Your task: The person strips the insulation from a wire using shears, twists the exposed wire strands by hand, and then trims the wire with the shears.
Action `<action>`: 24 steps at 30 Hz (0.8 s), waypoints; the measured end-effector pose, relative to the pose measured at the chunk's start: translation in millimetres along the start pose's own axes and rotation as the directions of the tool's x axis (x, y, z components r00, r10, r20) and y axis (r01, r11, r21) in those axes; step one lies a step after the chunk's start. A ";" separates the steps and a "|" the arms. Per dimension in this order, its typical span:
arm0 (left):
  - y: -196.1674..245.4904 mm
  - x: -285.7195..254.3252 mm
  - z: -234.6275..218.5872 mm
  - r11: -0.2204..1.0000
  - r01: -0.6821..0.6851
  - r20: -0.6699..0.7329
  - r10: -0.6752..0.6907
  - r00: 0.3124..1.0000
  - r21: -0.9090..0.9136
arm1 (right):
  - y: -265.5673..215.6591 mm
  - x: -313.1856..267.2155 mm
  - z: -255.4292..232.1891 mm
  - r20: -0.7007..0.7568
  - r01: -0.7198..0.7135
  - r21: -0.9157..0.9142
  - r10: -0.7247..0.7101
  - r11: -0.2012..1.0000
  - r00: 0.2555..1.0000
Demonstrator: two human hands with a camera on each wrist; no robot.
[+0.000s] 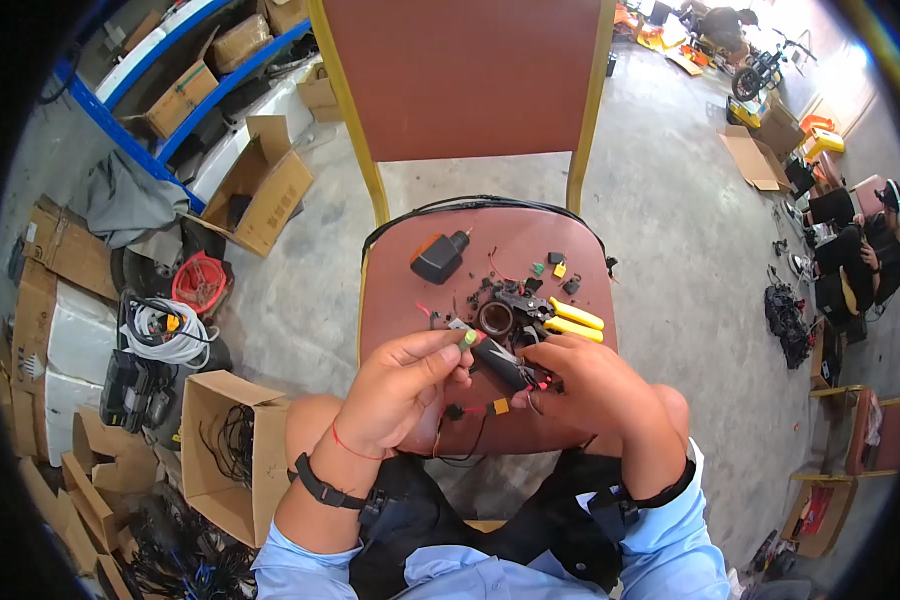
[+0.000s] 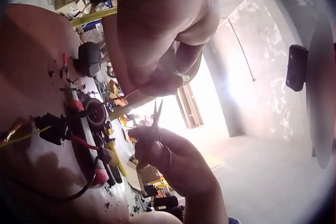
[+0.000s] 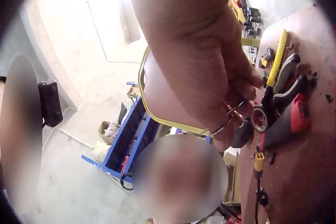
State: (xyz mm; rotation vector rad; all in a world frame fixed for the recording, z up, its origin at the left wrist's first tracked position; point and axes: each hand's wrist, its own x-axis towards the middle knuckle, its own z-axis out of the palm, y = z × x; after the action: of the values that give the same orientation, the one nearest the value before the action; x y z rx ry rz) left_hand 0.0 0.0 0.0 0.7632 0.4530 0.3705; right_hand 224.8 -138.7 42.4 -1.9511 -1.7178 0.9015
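Note:
My left hand (image 1: 395,385) pinches a small green piece (image 1: 467,339) between thumb and fingertips. A red wire (image 2: 123,96) runs from these fingers in the left wrist view. My right hand (image 1: 595,385) holds small metal scissors (image 2: 157,116), its fingers through the loops and the blades apart, pointing toward the left hand. Below the hands, on the brown chair seat (image 1: 395,300), lie a black-and-red tool (image 3: 289,124), a roll of black tape (image 1: 495,318) and a yellow-handled plier-like tool (image 1: 575,318). A yellow connector (image 3: 259,163) on a wire lies near the seat's front.
A black-and-orange lamp (image 1: 438,258) lies on the seat's far left, with small connectors (image 1: 560,269) and black scraps about. The chair back (image 1: 470,80) rises behind. Open cardboard boxes (image 1: 232,440) and a blue shelf (image 1: 150,150) stand left; a person (image 1: 860,245) sits far right.

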 end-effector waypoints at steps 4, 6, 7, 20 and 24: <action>1.0 3.6 11.4 0.993 -0.104 -0.073 0.108 0.991 0.053 | -1.6 -4.2 -5.7 -0.086 0.061 0.088 -0.054 0.994 0.995; 1.7 2.8 14.0 0.987 -0.135 -0.086 0.143 0.986 0.091 | -3.5 -5.3 -5.5 -0.088 0.090 0.132 -0.079 0.987 0.993; 1.9 1.7 16.8 0.983 -0.142 -0.091 0.153 0.984 0.117 | -6.2 -7.8 -6.6 -0.062 0.094 0.147 -0.086 0.985 0.994; 4.2 -3.5 29.1 0.867 -0.201 -0.040 0.245 0.969 0.456 | -8.4 -2.1 4.6 -0.152 0.227 0.147 -0.205 0.963 0.967; 2.2 -3.4 27.5 0.839 -0.279 0.031 0.300 0.953 0.468 | -8.3 -1.9 4.9 -0.172 0.224 0.158 -0.196 0.962 0.965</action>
State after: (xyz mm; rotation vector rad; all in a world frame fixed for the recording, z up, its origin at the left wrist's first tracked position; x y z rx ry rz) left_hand 11.0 -15.9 19.9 1.3084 0.4742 0.5731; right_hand 215.3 -139.7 44.8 -1.6431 -1.6579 0.7740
